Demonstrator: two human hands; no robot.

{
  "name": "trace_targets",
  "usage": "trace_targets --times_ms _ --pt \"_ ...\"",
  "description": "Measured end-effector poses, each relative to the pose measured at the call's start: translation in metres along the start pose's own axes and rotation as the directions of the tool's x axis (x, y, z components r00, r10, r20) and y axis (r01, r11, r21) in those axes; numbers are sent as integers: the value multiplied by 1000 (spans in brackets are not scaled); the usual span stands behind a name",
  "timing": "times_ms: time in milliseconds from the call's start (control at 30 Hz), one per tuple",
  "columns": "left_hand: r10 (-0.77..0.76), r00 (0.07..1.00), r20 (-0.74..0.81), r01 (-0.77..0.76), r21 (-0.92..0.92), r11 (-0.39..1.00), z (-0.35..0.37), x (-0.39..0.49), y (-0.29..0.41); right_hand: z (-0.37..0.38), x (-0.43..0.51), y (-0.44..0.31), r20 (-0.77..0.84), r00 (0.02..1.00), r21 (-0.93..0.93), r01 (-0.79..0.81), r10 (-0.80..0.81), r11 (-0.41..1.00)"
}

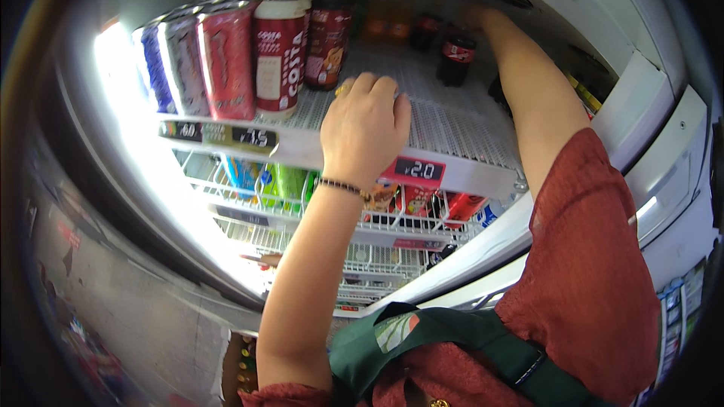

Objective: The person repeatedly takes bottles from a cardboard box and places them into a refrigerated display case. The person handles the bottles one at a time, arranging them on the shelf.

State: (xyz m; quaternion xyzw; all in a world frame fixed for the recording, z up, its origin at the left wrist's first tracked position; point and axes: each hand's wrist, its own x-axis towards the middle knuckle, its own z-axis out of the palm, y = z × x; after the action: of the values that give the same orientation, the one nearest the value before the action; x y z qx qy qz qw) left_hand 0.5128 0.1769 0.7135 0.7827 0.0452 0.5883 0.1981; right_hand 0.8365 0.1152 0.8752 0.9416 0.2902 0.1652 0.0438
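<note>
My left hand (365, 124) lies over the front of the upper wire shelf (458, 130) of a refrigerated display cabinet, its fingers together and curled. A ring and a beaded bracelet are on it; its palm is hidden. Deep at the back right, my right hand (478, 16) is in shadow and blurred, close above a dark cola bottle (456, 61) with a red label. Whether it grips anything cannot be made out. Another dark bottle (424, 31) stands behind. Left of my left hand are a Costa coffee bottle (278, 62) and a yellow-capped bottle (329, 34).
Rows of tall cans (226, 62) fill the shelf's left side. Orange drink bottles (387, 22) stand at the back. Price tags (419, 170) line the shelf edge. Lower wire racks (362, 254) hold more drinks. A cardboard box of bottles (240, 367) sits at lower left.
</note>
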Motion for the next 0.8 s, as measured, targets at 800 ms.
trace_targets --times_ms 800 --pt "-510 711 -484 593 23 805 -182 -310 39 20 -402 -310 -243 -70 563 802 -967 -200"
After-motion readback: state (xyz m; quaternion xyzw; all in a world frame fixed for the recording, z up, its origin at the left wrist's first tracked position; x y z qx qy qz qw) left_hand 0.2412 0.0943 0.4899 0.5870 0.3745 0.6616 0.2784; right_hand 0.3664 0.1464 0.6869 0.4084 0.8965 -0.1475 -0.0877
